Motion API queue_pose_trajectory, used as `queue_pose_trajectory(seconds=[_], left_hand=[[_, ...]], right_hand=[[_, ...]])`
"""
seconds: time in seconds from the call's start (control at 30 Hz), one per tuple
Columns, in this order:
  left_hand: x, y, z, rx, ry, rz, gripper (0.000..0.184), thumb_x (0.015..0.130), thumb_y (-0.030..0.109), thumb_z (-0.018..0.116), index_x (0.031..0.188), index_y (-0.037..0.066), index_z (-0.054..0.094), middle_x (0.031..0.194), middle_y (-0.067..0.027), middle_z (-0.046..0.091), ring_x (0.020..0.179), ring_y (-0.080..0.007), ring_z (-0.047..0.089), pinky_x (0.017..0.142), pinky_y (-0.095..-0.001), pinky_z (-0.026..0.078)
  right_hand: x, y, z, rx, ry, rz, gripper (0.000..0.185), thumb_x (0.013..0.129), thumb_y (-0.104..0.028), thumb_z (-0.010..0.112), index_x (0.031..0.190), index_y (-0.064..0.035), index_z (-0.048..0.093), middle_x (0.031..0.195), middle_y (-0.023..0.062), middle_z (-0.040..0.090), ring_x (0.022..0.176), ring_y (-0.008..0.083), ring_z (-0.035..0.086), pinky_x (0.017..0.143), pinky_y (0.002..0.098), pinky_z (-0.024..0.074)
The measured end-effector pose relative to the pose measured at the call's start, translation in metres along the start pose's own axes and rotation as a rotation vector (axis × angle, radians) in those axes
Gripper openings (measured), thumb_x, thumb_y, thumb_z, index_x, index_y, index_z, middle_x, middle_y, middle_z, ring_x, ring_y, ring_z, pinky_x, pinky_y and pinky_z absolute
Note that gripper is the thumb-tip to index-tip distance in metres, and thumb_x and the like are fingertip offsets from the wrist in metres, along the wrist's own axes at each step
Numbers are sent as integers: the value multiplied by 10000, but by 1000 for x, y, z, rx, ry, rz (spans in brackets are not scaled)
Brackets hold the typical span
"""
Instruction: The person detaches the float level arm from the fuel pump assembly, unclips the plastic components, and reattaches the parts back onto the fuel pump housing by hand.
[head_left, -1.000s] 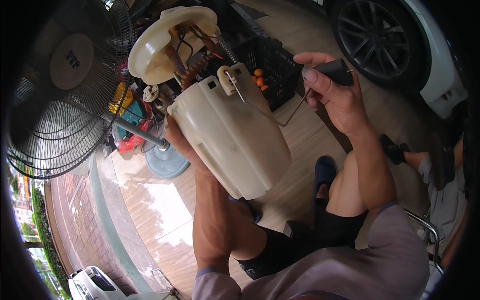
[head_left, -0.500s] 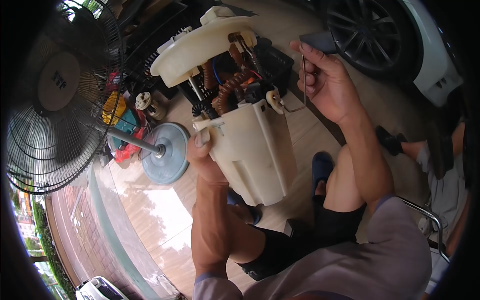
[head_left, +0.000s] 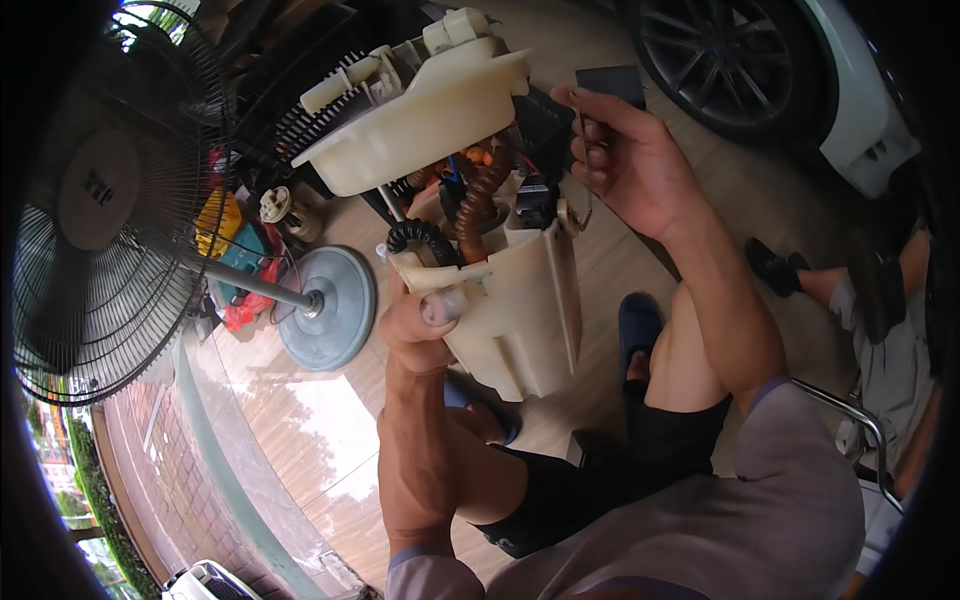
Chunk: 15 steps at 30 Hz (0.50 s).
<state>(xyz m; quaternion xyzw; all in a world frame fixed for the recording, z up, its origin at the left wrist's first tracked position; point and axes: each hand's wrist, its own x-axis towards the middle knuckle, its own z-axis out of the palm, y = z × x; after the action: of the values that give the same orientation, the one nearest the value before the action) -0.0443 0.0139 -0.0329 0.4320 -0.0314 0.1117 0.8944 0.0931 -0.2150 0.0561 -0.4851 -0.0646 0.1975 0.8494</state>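
Observation:
A cream plastic canister (head_left: 510, 310) hangs in the air, gripped at its left side by my left hand (head_left: 422, 325), thumb over the rim. Its wide cream cap (head_left: 420, 125) sits apart above the body, joined by a metal rod (head_left: 391, 203). Brown corrugated hose (head_left: 478, 205) and a black coiled tube (head_left: 420, 238) run into the canister. My right hand (head_left: 640, 165) pinches a thin metal wire arm that bends to the canister's right side. At the wire's upper end is a dark float (head_left: 612, 85), just above my fingers.
A fan (head_left: 100, 190) on a round grey base (head_left: 328, 308) stands at left, near a small pump part (head_left: 288, 212) and a red bag (head_left: 245, 310). Upper right shows a car wheel (head_left: 715, 55). Another person's foot (head_left: 775, 266) is at right.
The canister has turned more upright, its cap now seen side-on and tubes more exposed. My left thumb has come round to its front. My right hand with the float has shifted left.

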Motion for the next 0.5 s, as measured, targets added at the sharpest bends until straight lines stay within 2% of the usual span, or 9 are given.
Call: queue_pose_trajectory(seconds=[0.03, 0.23, 0.5], left_hand=[[-1, 0, -1, 105, 45, 11, 741, 795, 394, 652, 1317, -119, 532, 1183, -205, 668, 1030, -298, 665, 908, -384, 545], [2, 13, 35, 169, -138, 39, 749, 771, 365, 669, 1346, -86, 505, 1208, -178, 651, 1063, -285, 651, 914, -380, 536], [-2, -4, 15, 127, -54, 60, 734, 785, 399, 677, 1318, -87, 536, 1197, -166, 661, 1056, -272, 653, 907, -373, 533]], right_hand=[[1, 2, -2, -24, 1, -2, 337, 940, -263, 713, 1188, -38, 677, 689, -77, 489, 577, 39, 438, 512, 223, 355], [3, 6, -6, -179, -18, -15, 339, 957, -330, 691, 1148, -51, 715, 684, -66, 508, 568, 52, 469, 517, 235, 370], [18, 10, -8, -230, -75, -16, 371, 960, -383, 681, 1133, -59, 725, 658, -51, 534, 559, 68, 519, 536, 254, 419]])
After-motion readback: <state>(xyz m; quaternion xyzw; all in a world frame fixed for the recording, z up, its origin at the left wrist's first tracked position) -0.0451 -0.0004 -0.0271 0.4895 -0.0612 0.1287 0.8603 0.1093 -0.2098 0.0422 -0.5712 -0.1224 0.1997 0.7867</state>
